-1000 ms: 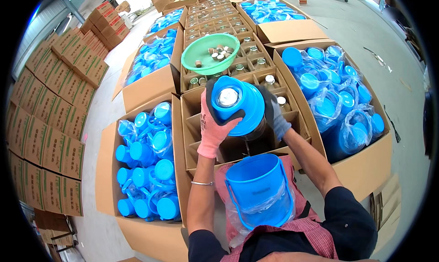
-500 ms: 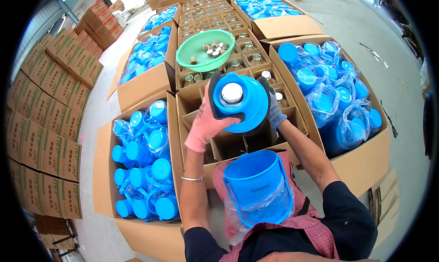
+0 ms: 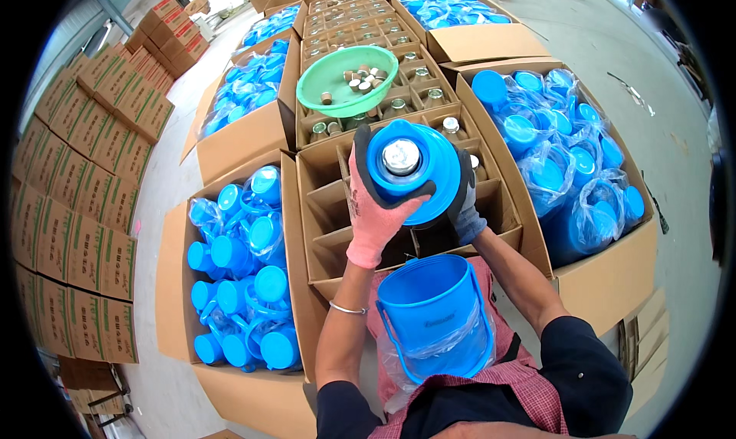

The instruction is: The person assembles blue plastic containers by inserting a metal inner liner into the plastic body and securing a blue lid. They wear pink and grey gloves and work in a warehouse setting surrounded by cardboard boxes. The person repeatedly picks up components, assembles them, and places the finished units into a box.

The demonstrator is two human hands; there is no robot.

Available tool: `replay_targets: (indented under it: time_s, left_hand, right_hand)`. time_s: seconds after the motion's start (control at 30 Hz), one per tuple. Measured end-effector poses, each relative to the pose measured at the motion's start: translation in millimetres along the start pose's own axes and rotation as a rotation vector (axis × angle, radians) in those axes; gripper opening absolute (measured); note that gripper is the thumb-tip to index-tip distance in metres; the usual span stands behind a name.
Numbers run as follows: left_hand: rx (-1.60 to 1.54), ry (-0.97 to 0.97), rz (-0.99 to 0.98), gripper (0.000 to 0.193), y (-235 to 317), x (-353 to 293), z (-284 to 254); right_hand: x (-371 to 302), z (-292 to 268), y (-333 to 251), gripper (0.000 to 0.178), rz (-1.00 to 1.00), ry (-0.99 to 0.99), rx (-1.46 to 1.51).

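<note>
Between both gloved hands is a blue thermos shoulder piece (image 3: 447,184), a wide ring with a silver-topped neck (image 3: 400,157) in its middle. My left hand (image 3: 377,213), in a pink glove with dark fingers, is closed around its left side, thumb across the front. My right hand (image 3: 467,209), in a grey-blue glove, presses on its right side; some fingers are hidden. Whatever extends below the piece is mostly out of sight. An open blue thermos body (image 3: 429,316) with a handle stands in my lap, partly wrapped in clear plastic. Beneath my hands lies a divided carton (image 3: 326,197).
A green basin (image 3: 305,86) with several stoppers (image 3: 364,85) rests on cartons holding glass liners (image 3: 397,108). Open cartons of blue thermos parts stand left (image 3: 175,286) and right (image 3: 613,282). Stacked closed cartons (image 3: 69,247) line the far left.
Both hands and the blue shoulder piece have shifted slightly to the right. My left forearm has swung right too; the blue body in my lap stays put.
</note>
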State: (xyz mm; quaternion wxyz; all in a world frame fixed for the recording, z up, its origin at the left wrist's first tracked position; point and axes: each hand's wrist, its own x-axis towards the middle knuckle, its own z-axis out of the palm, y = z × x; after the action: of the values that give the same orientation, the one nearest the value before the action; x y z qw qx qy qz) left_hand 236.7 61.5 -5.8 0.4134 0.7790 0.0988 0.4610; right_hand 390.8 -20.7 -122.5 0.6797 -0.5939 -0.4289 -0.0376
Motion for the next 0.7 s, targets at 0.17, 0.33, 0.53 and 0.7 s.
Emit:
replay_targets:
  time_s: [0.17,0.33,0.53,0.7]
  left_hand:
    - [0.032,0.091,0.048,0.112,-6,3,7]
    - [0.048,0.107,0.049,0.111,-3,3,2]
    - [0.093,0.141,0.054,0.109,0,-1,7]
    - [0.115,0.197,0.093,0.112,14,4,11]
  right_hand:
    - [11,1,3,0.046,0.022,0.013,0.06]
    - [46,-16,-83,0.033,0.069,0.187,0.316]
    - [117,-33,-157,0.02,-0.753,-0.666,-0.237]
    - [136,-35,-161,0.025,-0.77,-0.838,-0.259]
